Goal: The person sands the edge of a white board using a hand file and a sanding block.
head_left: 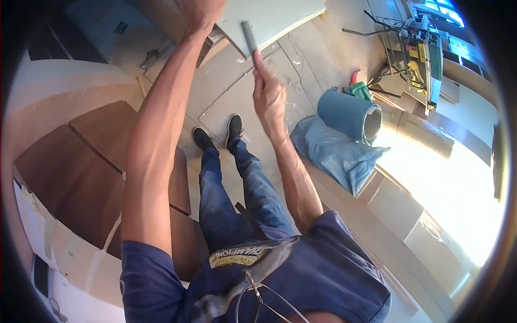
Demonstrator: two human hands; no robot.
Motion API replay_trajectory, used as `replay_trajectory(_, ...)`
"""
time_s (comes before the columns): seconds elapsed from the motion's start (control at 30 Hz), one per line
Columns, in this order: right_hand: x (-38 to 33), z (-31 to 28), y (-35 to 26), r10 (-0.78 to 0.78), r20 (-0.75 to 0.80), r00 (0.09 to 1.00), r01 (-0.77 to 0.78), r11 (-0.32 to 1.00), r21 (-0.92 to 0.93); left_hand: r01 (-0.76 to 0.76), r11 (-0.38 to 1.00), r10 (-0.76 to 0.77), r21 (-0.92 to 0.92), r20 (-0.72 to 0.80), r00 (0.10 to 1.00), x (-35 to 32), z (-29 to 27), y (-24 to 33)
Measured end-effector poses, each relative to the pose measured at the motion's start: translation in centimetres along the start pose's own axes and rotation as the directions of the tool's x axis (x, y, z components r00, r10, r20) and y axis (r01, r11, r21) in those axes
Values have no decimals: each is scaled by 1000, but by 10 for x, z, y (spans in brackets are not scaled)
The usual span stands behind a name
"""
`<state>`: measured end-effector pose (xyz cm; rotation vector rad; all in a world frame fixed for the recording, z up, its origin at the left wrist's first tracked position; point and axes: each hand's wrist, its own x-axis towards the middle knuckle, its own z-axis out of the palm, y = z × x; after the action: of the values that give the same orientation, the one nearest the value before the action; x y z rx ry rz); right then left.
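Right hand (270, 101): wrapped around the grey bar tool (249, 37), apart from left hand.
Left hand (202, 9): top edge, cut off; grip can't be told.
Grey bar tool: upper centre, over or against the pale board (285, 15); contact unclear. Loose grip or bad angle could gouge the edge.
Pale board: top centre; may shift if unbraced.
Floor (223, 103): centre, pale scraps ahead of the shoes (234, 131); possible slip underfoot.
Blue roll (344, 113): right of centre; might roll if kicked.

The pale, seamed floor (229, 103) bore two dark shoes (234, 129), small white scraps (297, 63) and a blue roll (343, 113) (its right-hand end hollow), with crumpled blue sheeting (335, 152) against it.
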<state>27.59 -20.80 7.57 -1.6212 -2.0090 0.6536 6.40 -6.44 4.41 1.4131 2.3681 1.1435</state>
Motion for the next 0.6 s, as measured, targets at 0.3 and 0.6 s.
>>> replay_trajectory(0.3, 14, 2, -7, -22, -7, 1000, 22, 999, 39, 78, 996, -74, -53, 75, 994, -2, 1, 3)
replay_trajectory(0.6, 64, -24, 7, 53, 7, 999, -52, 998, -34, 131, 984, -114, -118, 135, 984, -7, -10, 15)
